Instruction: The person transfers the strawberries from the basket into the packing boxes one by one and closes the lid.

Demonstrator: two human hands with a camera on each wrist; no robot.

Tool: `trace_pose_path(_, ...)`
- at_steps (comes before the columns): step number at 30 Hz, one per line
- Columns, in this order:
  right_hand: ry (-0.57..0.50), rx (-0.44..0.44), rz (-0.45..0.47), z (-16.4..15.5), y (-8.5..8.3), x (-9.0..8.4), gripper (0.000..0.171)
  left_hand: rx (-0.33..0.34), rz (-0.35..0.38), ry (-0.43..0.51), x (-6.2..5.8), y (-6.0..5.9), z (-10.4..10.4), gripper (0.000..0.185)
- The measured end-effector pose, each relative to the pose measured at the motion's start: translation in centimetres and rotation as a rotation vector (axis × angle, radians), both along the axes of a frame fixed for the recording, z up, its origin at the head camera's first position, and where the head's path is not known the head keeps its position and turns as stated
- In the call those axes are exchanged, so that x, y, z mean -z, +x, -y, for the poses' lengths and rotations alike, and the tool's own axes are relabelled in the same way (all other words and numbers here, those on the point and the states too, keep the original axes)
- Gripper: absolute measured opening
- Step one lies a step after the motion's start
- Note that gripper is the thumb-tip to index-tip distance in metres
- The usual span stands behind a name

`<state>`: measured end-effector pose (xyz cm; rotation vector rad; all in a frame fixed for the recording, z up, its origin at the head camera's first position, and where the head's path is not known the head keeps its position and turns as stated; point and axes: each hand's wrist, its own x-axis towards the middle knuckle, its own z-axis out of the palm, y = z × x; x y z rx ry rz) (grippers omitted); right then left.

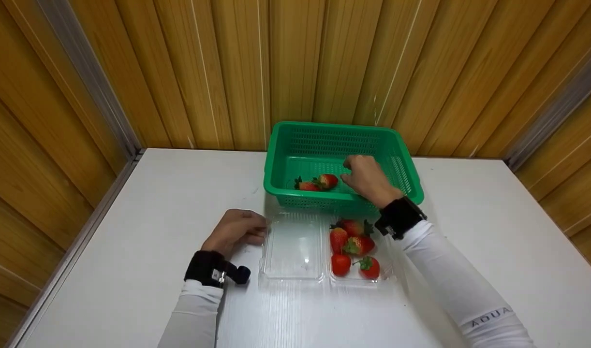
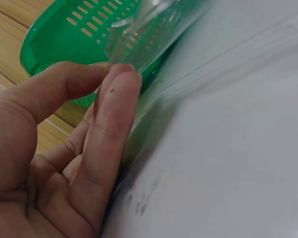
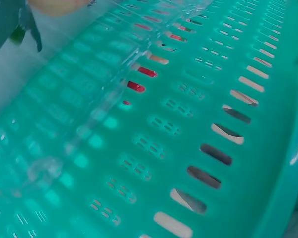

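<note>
Right hand: the right hand (image 1: 368, 180) reaches into the green basket (image 1: 286, 145), fingers curled down beside two strawberries (image 1: 318, 183); whether its grip has hold of anything cannot be told.
Left hand: the left hand (image 1: 237, 231) rests on the white table (image 1: 131, 232), its grip pinching the left edge of the clear clamshell box (image 1: 295, 246).
Box: open flat just in front of the basket, five strawberries (image 1: 353, 249) in its right half.
Left wrist view: thumb and fingers (image 2: 114, 114) close on the clear plastic rim, the pinch hidden from the head camera.
Right wrist view: only the slotted basket wall (image 3: 213, 148) up close, blurred clear plastic across it.
</note>
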<state>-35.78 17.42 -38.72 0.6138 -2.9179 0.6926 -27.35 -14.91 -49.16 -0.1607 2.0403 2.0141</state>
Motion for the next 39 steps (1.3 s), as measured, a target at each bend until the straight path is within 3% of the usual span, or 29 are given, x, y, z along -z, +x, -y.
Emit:
trace_pose_path(18,0.045,-0.048,0.001,1.4,-1.1,0.4,0.031,-0.003,0.003,0.019,0.0,0.1,0.1,0.015)
trace_pose_path(26,0.031,-0.048,0.009,2.0,-1.7,0.8,0.020,-0.010,0.012,0.027,0.1,0.1,0.0,0.015)
trace_pose_path(34,0.051,-0.044,0.021,2.3,-1.9,1.1,0.031,-0.001,0.005,0.044,-0.1,0.0,-0.2,0.018)
trace_pose_path(39,0.035,-0.053,0.021,2.4,-2.1,1.5,0.014,-0.005,0.006,0.025,-0.1,0.0,-0.2,0.016)
